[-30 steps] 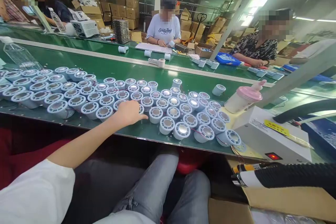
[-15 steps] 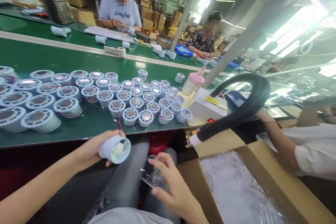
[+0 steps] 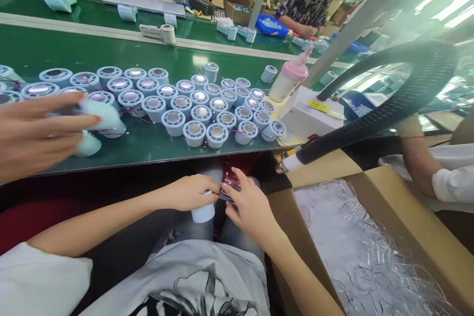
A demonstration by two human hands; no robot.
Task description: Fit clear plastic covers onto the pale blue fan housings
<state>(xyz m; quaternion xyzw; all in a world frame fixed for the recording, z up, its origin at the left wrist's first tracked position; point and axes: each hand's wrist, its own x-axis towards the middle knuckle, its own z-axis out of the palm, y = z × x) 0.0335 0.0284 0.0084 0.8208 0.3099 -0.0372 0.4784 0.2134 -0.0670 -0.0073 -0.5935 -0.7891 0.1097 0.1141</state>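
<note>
Over my lap, my left hand (image 3: pixel 192 191) is closed around a light-blue plastic cup-shaped housing (image 3: pixel 203 214), its rounded side toward me. Close beside it, my right hand (image 3: pixel 249 203) pinches a clear plastic piece (image 3: pixel 230 186) between thumb and fingers. The two parts are almost together; whether they touch is hidden by my fingers. Beyond my hands, rows of similar light-blue housings (image 3: pixel 194 133) with round metallic discs on top and thin red wires stand on the green bench (image 3: pixel 148 155).
From the left, another person's blurred hand (image 3: pixel 40 133) reaches over the housings. An open carton (image 3: pixel 314 256) of clear plastic pieces stands at my right. Nearby are a black flexible hose (image 3: pixel 333 145), a white box (image 3: pixel 311 111) and a pink-lidded bottle (image 3: pixel 291 76). Co-workers sit opposite.
My left hand has turned the housing over and brought it rightward, close to the clear piece in my right hand. Another person's hand has come in at left. The view has tilted down.
</note>
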